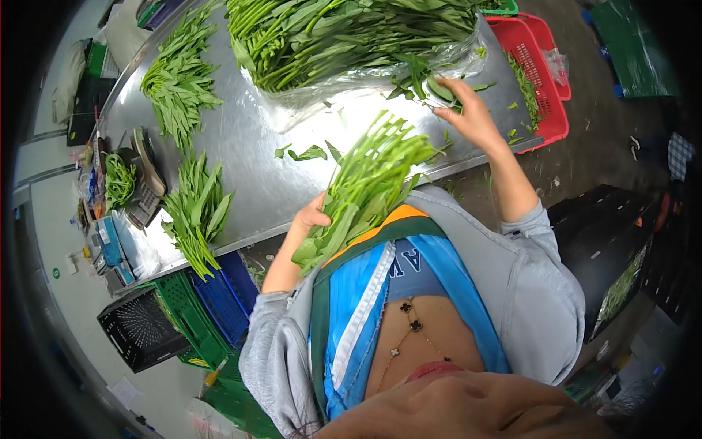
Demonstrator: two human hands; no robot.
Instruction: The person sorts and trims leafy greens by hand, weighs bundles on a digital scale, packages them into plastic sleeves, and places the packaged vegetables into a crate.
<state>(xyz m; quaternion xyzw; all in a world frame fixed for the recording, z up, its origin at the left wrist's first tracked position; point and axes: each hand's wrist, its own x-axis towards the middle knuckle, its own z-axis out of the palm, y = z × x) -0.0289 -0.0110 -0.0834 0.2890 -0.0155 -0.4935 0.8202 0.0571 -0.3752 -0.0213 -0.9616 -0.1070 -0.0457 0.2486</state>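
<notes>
A bunch of leafy green stems [373, 172] is held in my left hand [314, 214], close in front of my chest, with its stems pointing up and away to the right. My right hand [468, 113] is over the near right edge of the big leafy pile, thumb and forefinger apart beside a few loose leaves [417, 77]. The large pile of greens [351, 40] lies on clear plastic [292, 99] on the metal table [248, 157].
Two smaller bunches [179, 80] [197, 208] lie on the table's left part, near a scale [146, 172] holding greens [119, 179]. Red baskets [552, 110] stand at the right. Green [194, 314], blue [223, 296] and black crates [139, 329] are at lower left.
</notes>
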